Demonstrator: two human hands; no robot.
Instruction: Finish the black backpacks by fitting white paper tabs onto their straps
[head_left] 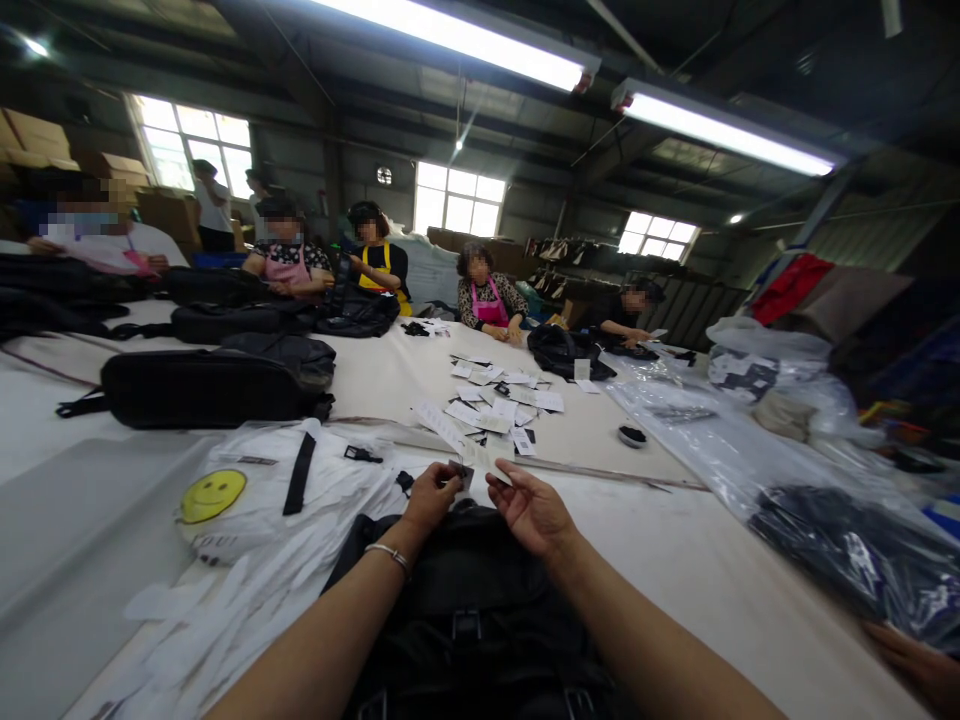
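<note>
A black backpack (487, 590) with buckles on its front lies on the table in front of me, below both forearms. At its top end, my left hand (433, 497) pinches a small dark hang tag (463, 474). My right hand (531, 508) holds a pale paper hang tag (491, 466) between thumb and fingers, its other fingers loosely curled. A long white printed tag (441, 424) sticks up just beyond my left fingers. Whether these tags are joined by a string is too small to tell. My fingers partly cover the backpack's top.
Many loose tags (495, 422) lie beyond my hands, near a small dish of black bits (632, 436). At left are a white bag with a smiley face (225, 497) and a black bag (202, 388). Plastic-wrapped goods (855, 540) and another person's hand (916, 660) are at right. Co-workers sit opposite.
</note>
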